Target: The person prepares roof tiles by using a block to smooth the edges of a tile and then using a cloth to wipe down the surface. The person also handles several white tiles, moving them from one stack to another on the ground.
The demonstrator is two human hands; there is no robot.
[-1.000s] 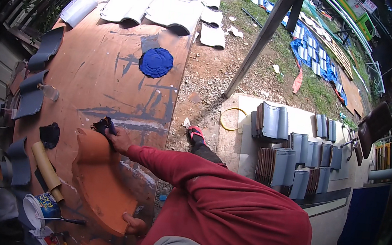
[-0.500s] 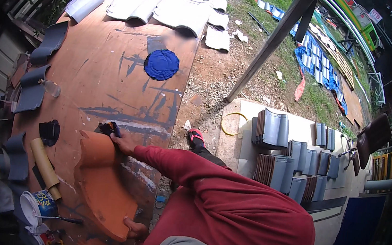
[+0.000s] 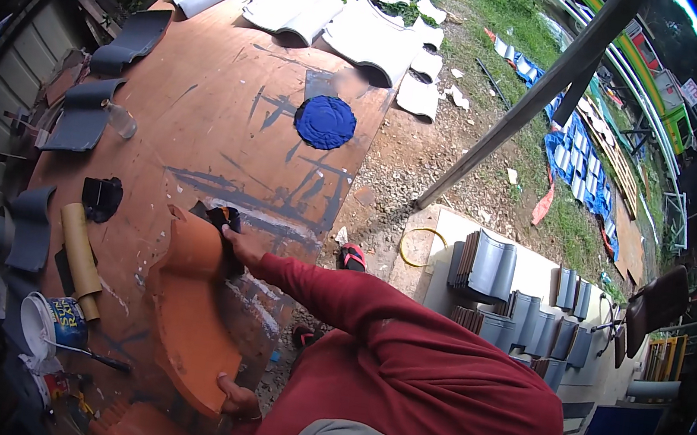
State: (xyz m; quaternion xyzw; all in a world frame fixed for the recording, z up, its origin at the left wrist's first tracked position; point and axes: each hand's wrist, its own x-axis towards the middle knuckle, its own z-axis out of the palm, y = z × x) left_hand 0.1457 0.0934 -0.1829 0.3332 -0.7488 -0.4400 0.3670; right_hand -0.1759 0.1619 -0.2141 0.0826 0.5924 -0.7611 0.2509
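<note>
An orange curved roof tile lies slantwise on the brown wooden board in front of me. My left hand grips its near lower edge, thumb on the upper face. At the tile's far end, my right hand is closed on a dark crumpled piece, touching or close to the rim; its kind I cannot make out. Part of another orange tile shows at the bottom edge. Left of the held tile stand a paint bucket with a brush-like handle across it and a yellow-brown roll.
Grey tiles line the board's left side, white tiles its far edge. A blue crinkled disc and a black crumpled object lie on the board. Right stand a slanted post and stacked grey tiles.
My view has turned, so the surroundings shift in the picture. My left thumb shows more plainly on the tile's edge. Both hands keep their holds.
</note>
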